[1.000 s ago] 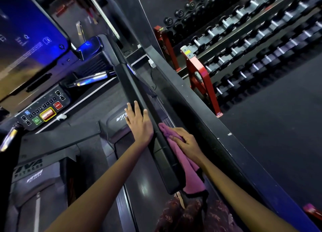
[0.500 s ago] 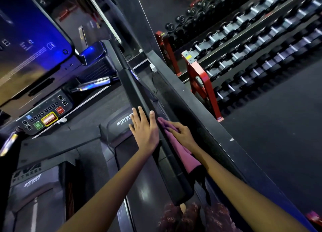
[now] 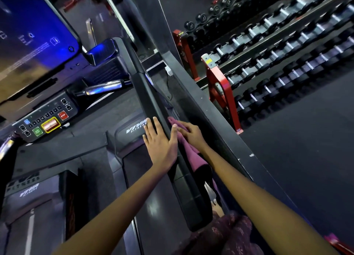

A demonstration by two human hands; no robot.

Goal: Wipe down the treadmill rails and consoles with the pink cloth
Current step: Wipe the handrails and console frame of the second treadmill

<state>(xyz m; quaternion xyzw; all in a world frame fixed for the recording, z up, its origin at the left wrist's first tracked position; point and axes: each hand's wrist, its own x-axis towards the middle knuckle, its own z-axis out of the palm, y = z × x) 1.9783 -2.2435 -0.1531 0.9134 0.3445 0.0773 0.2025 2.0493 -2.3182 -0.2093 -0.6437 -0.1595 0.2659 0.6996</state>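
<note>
A long black treadmill side rail [image 3: 153, 101] runs from the console down toward me. My left hand [image 3: 160, 141] lies flat on the rail's inner side, fingers spread and holding nothing. On the rail's outer side, my right hand [image 3: 191, 135] presses the pink cloth [image 3: 188, 153] against it, and the cloth's lower end hangs down beside the rail. The console [image 3: 44, 118] with its coloured buttons sits at the left under a lit blue screen [image 3: 28, 34].
A black partition wall [image 3: 220, 132] runs close along the rail's right side. Beyond it stand red-framed racks [image 3: 220, 86] full of dumbbells on dark floor. The treadmill belt [image 3: 149, 197] lies below my arms. A silver grip bar [image 3: 103, 88] juts out near the console.
Both hands have slid up the rail toward the console, the right hand carrying the pink cloth along the rail's outer side. The view has shifted slightly with them.
</note>
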